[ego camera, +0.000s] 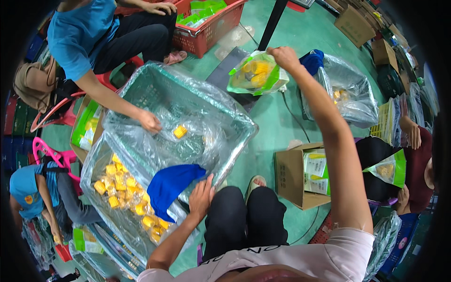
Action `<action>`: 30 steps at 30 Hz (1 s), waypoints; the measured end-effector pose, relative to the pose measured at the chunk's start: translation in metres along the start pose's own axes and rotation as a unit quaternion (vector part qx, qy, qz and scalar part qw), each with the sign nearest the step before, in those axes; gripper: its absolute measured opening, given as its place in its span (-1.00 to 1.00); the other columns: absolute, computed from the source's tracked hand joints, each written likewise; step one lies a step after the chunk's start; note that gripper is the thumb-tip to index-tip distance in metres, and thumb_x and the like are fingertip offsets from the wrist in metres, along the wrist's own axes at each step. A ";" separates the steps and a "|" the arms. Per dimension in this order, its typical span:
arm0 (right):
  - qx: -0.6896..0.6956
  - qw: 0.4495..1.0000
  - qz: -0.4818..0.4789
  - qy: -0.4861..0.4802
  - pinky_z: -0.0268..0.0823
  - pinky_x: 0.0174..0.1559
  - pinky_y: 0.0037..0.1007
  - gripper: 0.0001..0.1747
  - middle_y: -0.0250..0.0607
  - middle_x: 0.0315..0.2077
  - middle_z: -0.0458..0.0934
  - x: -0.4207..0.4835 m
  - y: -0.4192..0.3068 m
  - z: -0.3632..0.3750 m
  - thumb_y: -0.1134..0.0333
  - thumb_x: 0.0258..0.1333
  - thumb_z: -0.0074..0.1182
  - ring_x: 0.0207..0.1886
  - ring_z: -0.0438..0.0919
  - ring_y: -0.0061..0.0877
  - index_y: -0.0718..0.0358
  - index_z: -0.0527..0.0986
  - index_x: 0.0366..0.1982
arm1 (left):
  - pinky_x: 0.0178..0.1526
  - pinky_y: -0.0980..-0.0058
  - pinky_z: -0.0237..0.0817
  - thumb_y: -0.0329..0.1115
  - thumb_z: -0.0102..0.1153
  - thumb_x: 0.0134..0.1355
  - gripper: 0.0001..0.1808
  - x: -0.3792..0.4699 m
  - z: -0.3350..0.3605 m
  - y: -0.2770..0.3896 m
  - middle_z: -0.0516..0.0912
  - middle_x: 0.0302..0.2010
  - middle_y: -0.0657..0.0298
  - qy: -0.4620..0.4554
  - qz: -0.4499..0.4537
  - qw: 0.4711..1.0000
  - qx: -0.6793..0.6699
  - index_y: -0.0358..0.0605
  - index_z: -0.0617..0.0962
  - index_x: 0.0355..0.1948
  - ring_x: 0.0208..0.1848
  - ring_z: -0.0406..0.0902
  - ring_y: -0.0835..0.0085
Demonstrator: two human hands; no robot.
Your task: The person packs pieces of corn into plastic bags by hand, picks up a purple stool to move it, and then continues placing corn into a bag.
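My right hand (284,58) grips the top corner of a green-and-clear plastic bag (259,73) of yellow corn pieces, held up over a dark flat platform (225,67). My left hand (201,197) rests on the near rim of a large plastic-lined crate (243,141), next to a blue cloth (172,188); whether it pinches the liner is unclear. One corn piece (180,132) lies in that crate's liner. Beside it, a second lined crate (93,165) holds many wrapped corn pieces (119,179).
A co-worker's hand (149,121) reaches into the large crate. Packed bags fill a cardboard box (290,176) at right and a red crate (208,35) at the top. Another lined crate (366,77) stands upper right. A cable (296,116) crosses the floor. Co-workers sit left and right.
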State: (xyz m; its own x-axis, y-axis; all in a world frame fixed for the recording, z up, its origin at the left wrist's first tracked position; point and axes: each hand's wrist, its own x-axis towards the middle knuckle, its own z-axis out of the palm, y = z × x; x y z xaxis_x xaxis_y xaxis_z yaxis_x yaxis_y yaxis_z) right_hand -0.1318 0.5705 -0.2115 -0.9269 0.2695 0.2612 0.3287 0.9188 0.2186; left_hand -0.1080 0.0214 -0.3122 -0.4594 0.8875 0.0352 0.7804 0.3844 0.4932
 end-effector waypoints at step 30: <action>0.382 0.835 0.376 0.128 0.39 -0.15 -0.46 -0.73 -0.13 -0.20 0.60 -0.343 -0.103 -0.063 0.47 0.09 0.04 -0.20 0.59 -0.39 0.20 0.55 -0.13 | -0.26 0.27 0.33 -0.46 0.02 0.14 -0.67 -0.005 -0.004 0.005 0.53 -0.34 0.13 0.135 0.020 0.989 -0.058 -0.11 0.49 -0.03 -0.27 0.48 0.18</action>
State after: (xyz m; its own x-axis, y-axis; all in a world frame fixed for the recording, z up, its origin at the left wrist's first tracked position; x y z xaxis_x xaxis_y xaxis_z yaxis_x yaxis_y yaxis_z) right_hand 0.1637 0.3653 -0.2642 -0.4104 0.8716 0.2681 0.4981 0.4605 -0.7347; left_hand -0.1034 0.0184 -0.3065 -0.5382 0.7951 0.2795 0.7536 0.3055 0.5821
